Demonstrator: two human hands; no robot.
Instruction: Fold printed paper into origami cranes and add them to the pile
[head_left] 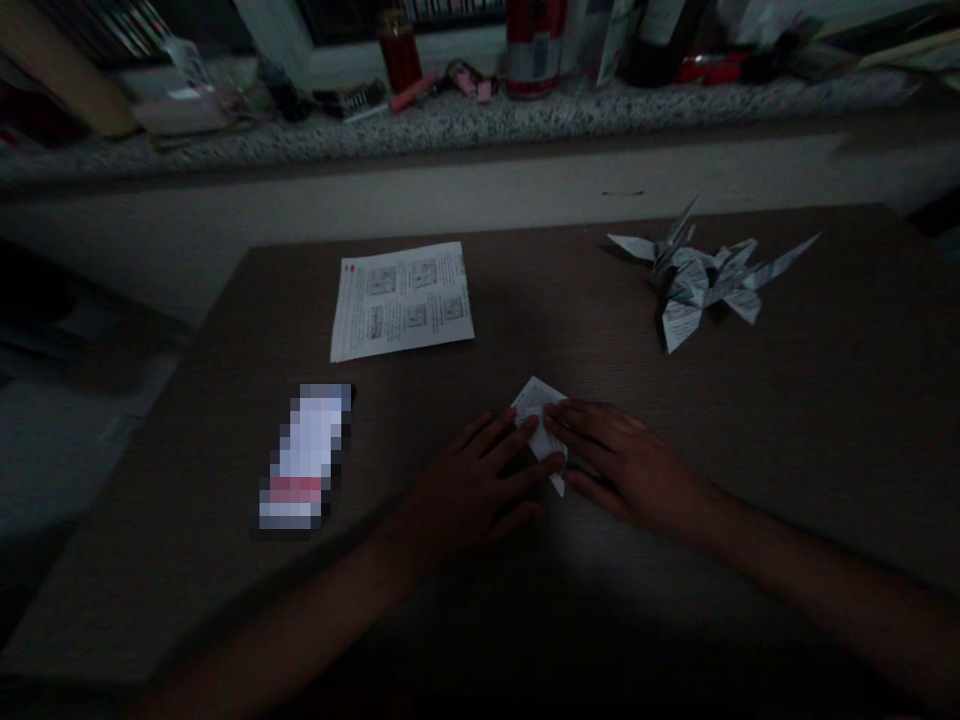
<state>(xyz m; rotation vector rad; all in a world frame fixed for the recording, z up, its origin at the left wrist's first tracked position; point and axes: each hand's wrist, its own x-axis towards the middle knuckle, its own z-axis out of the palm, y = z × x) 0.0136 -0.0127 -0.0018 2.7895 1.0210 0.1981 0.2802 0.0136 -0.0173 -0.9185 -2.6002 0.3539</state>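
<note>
A small folded sheet of printed paper (541, 402) lies on the dark wooden table between my hands. From the left, my left hand (484, 475) rests over it with fingers stretched out, the fingertips on its left and lower part. My right hand (626, 458) comes in from the other side, palm down, its extended fingers touching the paper's right edge. Neither hand grips it. One corner points away from me and another pokes out toward me below the fingers. The part under my fingertips is hidden.
Folded paper cranes (712, 275) stand at the table's back right. A flat printed sheet (403, 300) lies at the back left, with a blurred phone (306, 455) nearer me. Behind the table, a granite sill (450, 122) carries a red can (534, 50), a jar (399, 50) and assorted clutter.
</note>
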